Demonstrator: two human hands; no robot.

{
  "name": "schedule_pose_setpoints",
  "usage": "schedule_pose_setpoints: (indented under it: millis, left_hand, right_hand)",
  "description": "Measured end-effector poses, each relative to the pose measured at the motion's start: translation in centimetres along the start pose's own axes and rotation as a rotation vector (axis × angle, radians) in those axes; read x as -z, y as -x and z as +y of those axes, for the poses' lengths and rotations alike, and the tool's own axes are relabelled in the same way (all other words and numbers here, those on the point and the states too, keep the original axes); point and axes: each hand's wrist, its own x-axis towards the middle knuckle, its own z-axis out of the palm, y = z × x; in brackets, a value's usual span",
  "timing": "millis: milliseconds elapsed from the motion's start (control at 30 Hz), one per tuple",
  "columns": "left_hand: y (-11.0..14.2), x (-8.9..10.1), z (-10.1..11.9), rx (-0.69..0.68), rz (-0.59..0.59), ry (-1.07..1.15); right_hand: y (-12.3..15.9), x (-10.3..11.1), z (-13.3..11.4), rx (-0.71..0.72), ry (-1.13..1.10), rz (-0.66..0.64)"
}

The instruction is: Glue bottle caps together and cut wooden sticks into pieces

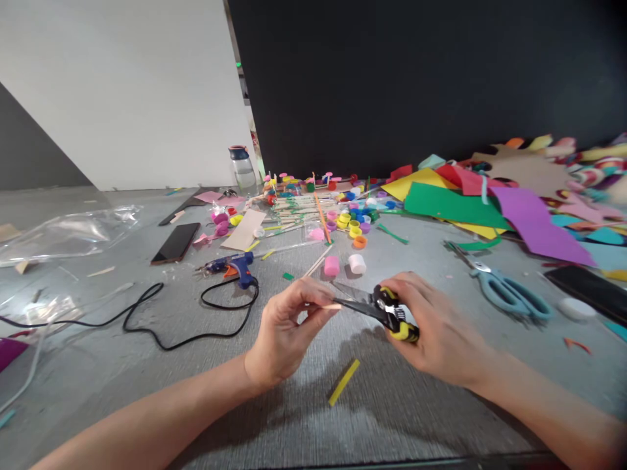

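Observation:
My left hand pinches a small, pale wooden stick between thumb and fingers. Black-and-yellow handled snips are gripped in my right hand, their two blades spread and pointing left at the stick. One blade is close to the stick; whether it touches I cannot tell. Below both hands a yellow strip lies on the grey table. Just beyond them stand a pink cap and a white cap.
A blue glue gun with a looping black cord lies left, near a phone. Blue-handled scissors rest at right, before coloured sheets. Several small caps and sticks fill the back, beside a bottle.

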Motion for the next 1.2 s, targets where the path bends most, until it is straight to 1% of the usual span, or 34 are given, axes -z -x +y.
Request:
schedule_pose_setpoints:
  millis: [333,567,700,800,933,1033,1200]
  left_hand:
    - [0.0,0.01,-0.25,-0.003,0.007,0.016]
    - [-0.18,-0.12,0.2,0.026,0.013,0.043]
    - [-0.29,-0.31,0.3,0.068,0.043,0.047]
    - [-0.3,-0.32,0.14,0.071,0.059,0.04]
    - [-0.23,-0.17,0.05,0.041,0.049,0.03]
    - [-0.15,-0.1,0.08,0.028,0.033,0.019]
    - [-0.16,-0.37,0.1,0.053,0.068,0.034]
  right_hand:
    - [0.16,0.06,-0.04,-0.015,-0.027,-0.057]
    - [0.06,-0.03,-0.12,0.004,-0.013,-0.042]
    - [-0.04,-0.19,-0.02,-0.053,-0.089,-0.04]
    - [-0.12,-0.24,-0.03,-0.06,-0.125,-0.068]
    - [-0.02,-0.34,-0.04,-0.043,-0.113,-0.093]
    - [0.12,-0.44,-0.03,-0.035,-0.087,-0.077]
    - [0.11,-0.41,-0.22,-0.029,-0.024,-0.052]
